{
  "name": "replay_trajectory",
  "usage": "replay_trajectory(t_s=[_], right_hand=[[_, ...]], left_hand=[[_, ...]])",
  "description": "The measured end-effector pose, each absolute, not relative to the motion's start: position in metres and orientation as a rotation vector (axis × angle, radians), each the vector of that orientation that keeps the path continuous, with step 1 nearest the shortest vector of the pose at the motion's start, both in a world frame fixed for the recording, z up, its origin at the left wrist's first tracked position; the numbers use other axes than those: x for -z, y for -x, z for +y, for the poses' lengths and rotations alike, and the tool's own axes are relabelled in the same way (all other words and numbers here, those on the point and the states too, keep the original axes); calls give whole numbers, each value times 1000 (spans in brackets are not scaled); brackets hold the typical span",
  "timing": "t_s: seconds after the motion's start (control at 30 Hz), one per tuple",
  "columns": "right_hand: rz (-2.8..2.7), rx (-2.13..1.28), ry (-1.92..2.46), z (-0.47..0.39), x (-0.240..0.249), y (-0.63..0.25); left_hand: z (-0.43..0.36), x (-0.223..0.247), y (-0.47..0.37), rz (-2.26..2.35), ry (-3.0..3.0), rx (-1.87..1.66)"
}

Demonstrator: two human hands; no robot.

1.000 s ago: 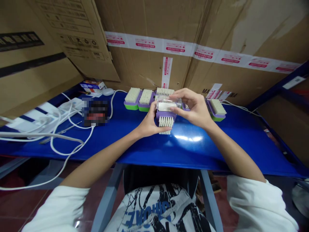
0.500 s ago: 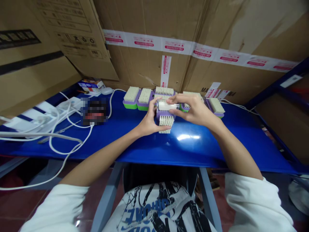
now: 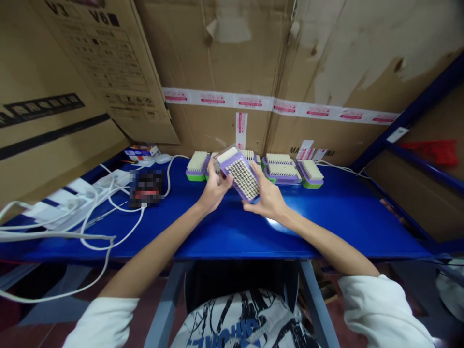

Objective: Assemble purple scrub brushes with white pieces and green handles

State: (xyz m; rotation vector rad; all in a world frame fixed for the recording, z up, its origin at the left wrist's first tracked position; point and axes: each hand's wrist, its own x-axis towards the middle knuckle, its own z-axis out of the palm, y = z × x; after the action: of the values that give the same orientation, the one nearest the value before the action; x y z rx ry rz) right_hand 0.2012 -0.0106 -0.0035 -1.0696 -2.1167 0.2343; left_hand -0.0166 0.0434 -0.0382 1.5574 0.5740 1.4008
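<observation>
Both hands hold a purple brush [image 3: 242,176] with rows of cream bristles and a smooth cream strip at its upper end. It is raised above the table and tilted, bristles facing me. My left hand [image 3: 213,192] grips its left side near the top, thumb along the bristle edge. My right hand [image 3: 268,195] is closed around the right side and lower end. Similar purple-and-green brushes lie bristles up behind it: one at the left [image 3: 198,163], two at the centre right [image 3: 278,159] [image 3: 282,171], and one farther right [image 3: 311,170]. Others are partly hidden by the held brush.
A blue table [image 3: 217,237] carries everything. At the left are white cables [image 3: 85,227], a power strip [image 3: 68,203], a blurred dark device [image 3: 147,188], a small box [image 3: 141,151] and a white mouse-like object [image 3: 163,158]. Cardboard walls [image 3: 217,63] stand behind.
The held brush has turned so its bristled face points at me. My right hand has shifted from the cream strip to the brush's lower right side. My view has tilted upward.
</observation>
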Motion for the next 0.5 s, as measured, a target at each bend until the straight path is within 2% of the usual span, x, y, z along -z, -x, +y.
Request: replay_trajectory(t_s=[0.13, 0.27, 0.37, 0.5], right_hand=[[-1847, 16, 1135, 7, -29, -277], [-1492, 148, 1491, 13, -50, -393], [-1248, 196, 1788, 11, -37, -464], [-1305, 125, 1977, 11, -7, -503]], left_hand=[[48, 28, 23, 557, -1629, -1443], [61, 20, 46, 1064, -1981, -1701], [73, 16, 71, 1524, -2217, -1620], [89, 18, 101, 1952, -2107, -1432]])
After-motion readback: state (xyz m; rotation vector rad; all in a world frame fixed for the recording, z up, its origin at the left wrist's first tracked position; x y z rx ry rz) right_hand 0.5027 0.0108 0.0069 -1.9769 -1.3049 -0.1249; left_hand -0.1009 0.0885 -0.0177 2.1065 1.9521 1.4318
